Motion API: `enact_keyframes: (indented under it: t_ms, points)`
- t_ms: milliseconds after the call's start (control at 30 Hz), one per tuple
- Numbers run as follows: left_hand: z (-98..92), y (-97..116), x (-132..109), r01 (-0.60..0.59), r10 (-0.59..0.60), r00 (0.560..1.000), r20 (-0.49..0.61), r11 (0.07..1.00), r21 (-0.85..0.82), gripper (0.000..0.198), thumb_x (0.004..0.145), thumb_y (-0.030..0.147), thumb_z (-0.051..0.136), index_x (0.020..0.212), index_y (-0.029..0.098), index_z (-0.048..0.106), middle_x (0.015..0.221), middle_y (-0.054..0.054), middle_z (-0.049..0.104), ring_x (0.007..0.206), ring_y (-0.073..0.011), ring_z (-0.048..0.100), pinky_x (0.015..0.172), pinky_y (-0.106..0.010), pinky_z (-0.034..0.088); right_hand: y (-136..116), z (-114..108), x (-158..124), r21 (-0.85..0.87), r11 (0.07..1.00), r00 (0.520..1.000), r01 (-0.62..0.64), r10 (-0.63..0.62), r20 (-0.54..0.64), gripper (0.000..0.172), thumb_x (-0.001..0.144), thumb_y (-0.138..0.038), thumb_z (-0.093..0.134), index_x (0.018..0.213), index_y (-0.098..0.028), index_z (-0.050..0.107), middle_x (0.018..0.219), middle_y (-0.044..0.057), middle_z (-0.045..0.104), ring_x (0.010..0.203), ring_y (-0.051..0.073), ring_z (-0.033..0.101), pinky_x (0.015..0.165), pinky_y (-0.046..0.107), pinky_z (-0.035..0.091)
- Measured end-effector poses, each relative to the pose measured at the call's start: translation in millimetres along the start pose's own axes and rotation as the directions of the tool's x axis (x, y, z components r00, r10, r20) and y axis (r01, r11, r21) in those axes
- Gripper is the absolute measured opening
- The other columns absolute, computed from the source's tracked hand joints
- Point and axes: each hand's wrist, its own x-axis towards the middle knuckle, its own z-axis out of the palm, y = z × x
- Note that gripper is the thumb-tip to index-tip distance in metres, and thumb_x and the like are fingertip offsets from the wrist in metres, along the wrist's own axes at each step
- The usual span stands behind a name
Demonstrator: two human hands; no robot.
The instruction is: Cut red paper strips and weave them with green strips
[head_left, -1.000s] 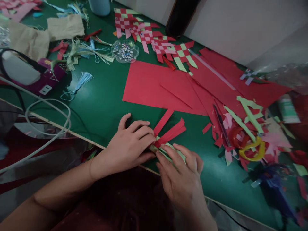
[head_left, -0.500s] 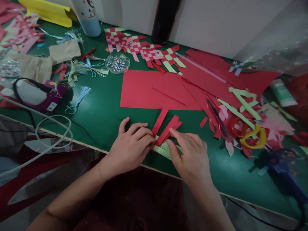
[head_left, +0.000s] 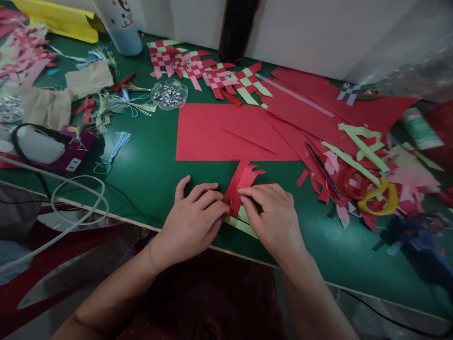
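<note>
At the table's front edge, red paper strips (head_left: 242, 180) stand up at a slant, crossing light green paper strips (head_left: 244, 225). My left hand (head_left: 194, 215) is palm down, its little finger raised and its other fingertips closed on the left end of the crossed strips. The left thumb is hidden. From the right, my right hand (head_left: 272, 210) pinches the edge of a red strip between thumb and forefinger. The green strips run beneath it. Behind both hands lies a large red paper sheet (head_left: 201, 134).
Woven paper fish (head_left: 191, 66) lie at the back, beside a clear dish of googly eyes (head_left: 170, 94). On the right are yellow-handled scissors (head_left: 382, 198), paper scraps and a blue glue gun (head_left: 424, 241). Blue tassels (head_left: 118, 146) and a purple box (head_left: 76, 151) are left.
My right hand has moved slightly left with the red strip. The red strips, spread apart before, now lie close together and overlap. My left hand has stayed nearly still.
</note>
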Motion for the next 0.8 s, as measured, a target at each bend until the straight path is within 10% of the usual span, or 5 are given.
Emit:
enact_keyframes:
  t_ms: [500, 633, 800]
  points:
    - [-5.6, 4, -3, -0.105, 0.108, 0.993, -0.042, 0.993, 0.051, 0.015, 0.097, 0.025, 0.056, 0.091, 0.026, 0.069, 0.119, -0.003, 0.067, 0.131, -0.0266, 0.05, 0.116, -0.062, 0.019, 3, 2, 1, 0.073, 0.997, 1.0, -0.024, 0.025, -0.012, 0.022, 0.097, -0.028, 0.05, 0.096, -0.024, 0.071, 0.089, 0.003, 0.076, 0.087, 0.022, 0.065, 0.08, 0.037, 0.038]
    - [-7.9, 6, -5, -0.154, 0.153, 0.982, -0.114, 0.988, -0.001, 0.018, 0.096, 0.013, 0.053, 0.093, 0.019, 0.069, 0.104, -0.005, 0.069, 0.105, -0.0191, 0.06, 0.101, -0.041, 0.048, 3, 3, 0, 0.082, 0.996, 0.999, -0.032, 0.033, -0.008, 0.023, 0.097, -0.03, 0.049, 0.096, -0.025, 0.071, 0.089, 0.003, 0.076, 0.087, 0.022, 0.065, 0.08, 0.038, 0.037]
    - [-1.7, 7, -7, -0.254, 0.25, 0.96, -0.123, 0.967, -0.012, 0.02, 0.098, 0.01, 0.048, 0.106, 0.014, 0.066, 0.102, -0.006, 0.07, 0.097, -0.017, 0.06, 0.093, -0.031, 0.054, 3, 3, 0, 0.091, 0.995, 0.999, -0.042, 0.043, -0.015, 0.022, 0.096, -0.028, 0.049, 0.096, -0.024, 0.071, 0.088, 0.002, 0.075, 0.087, 0.022, 0.065, 0.081, 0.038, 0.036]
